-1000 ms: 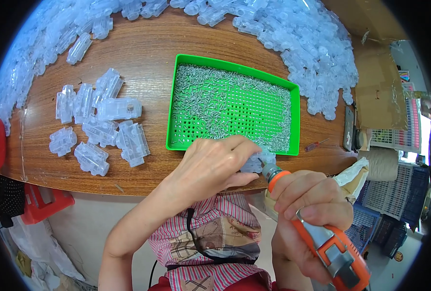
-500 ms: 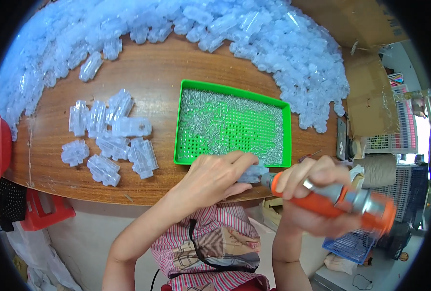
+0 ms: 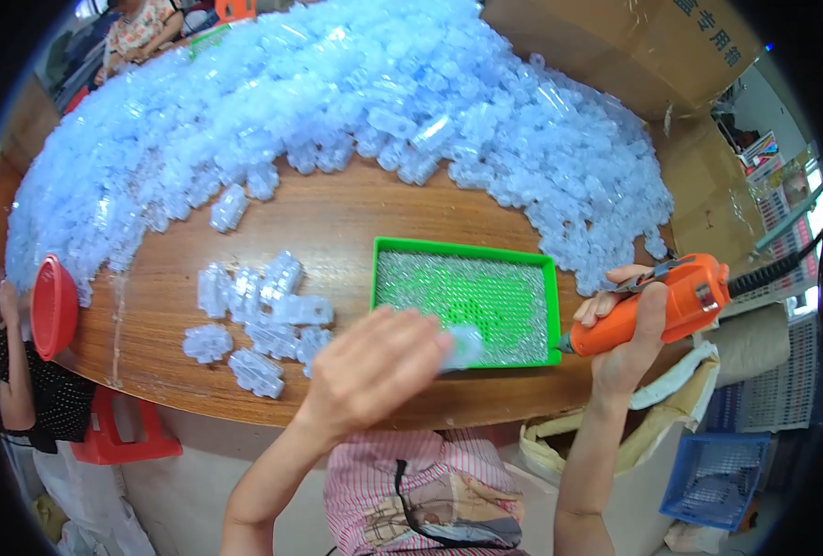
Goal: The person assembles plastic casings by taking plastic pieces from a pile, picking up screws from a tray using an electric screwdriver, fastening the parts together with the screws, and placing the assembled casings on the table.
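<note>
My left hand (image 3: 374,371), blurred, is closed round a clear plastic housing (image 3: 464,346) at the near edge of the green tray. The tray (image 3: 468,246) holds many small silvery screws (image 3: 411,269) over its perforated bottom. My right hand (image 3: 629,338) grips an orange electric screwdriver (image 3: 676,304). Its tip points left, at the tray's right wall; whether it touches cannot be seen. To the left of my left hand lie several loose clear housings (image 3: 256,371), the nearest partly hidden by that hand.
A big heap of clear plastic housings (image 3: 337,83) covers the far side of the wooden table (image 3: 337,208). At the left edge stands a red bowl (image 3: 55,308), near another person's arm (image 3: 15,371). Another person (image 3: 143,32) sits beyond the heap. A cardboard box (image 3: 615,46) stands at far right.
The screwdriver has come away from the housing, out to the tray's right side. My left hand has lifted the housing to the tray's near edge. The whole view has shifted, showing more beyond the table.
</note>
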The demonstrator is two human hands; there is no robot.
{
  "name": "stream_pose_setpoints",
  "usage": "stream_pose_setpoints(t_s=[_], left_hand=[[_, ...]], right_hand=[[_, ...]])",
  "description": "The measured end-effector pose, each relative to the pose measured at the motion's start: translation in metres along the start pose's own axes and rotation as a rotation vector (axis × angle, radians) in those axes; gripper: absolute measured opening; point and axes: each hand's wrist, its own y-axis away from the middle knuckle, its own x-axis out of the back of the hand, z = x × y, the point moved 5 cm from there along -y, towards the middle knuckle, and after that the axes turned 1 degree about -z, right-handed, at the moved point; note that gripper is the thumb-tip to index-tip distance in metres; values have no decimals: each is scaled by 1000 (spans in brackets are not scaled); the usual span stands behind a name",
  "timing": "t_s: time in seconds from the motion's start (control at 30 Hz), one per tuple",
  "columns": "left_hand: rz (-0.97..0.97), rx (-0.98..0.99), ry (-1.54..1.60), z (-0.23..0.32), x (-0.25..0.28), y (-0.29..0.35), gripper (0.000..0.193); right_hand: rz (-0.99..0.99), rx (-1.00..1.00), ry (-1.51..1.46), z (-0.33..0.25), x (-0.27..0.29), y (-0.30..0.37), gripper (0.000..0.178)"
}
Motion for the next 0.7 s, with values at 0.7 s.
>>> stream_pose_setpoints(t_s=[0.7], left_hand=[[-781,663,-228,-194,49,2,55]], right_hand=[[44,22,-65,15,14,-6,39]])
